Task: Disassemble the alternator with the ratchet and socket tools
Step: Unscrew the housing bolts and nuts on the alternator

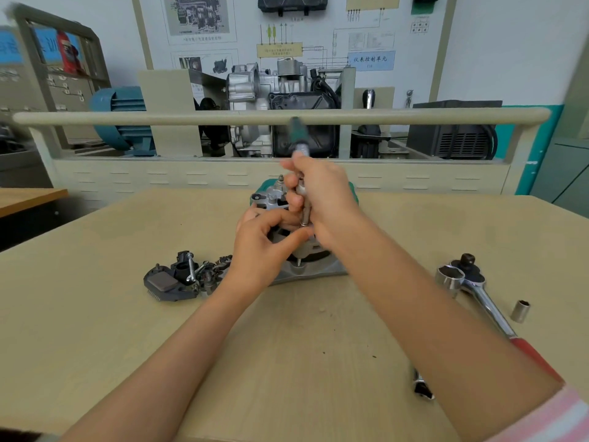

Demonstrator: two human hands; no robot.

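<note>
On the left of the counter [95,330] sits a little pile of parts [181,277] that are already off: a dark cover, some screws and small bits. They lie close to the left wrist, so a bump from that arm could scatter them, and a screw might roll off the edge.

In the middle stands the alternator [306,266], on its end on the counter. The left hand [261,247] is on it, its fingers bent around the body to keep it from turning. The right hand [322,199] has its fingers wrapped tight round a driver [299,145] with a green handle, and the tip points down into the top of the alternator. I think a bolt is being turned out. If the tip slips off, it could jab the left fingers, which are just beside it. If the left hand lets go, the alternator could tip over.

On the right lie the ratchet [478,291] and a small socket [520,311], just beside it. The right arm hangs over the ratchet's red handle and could knock it
</note>
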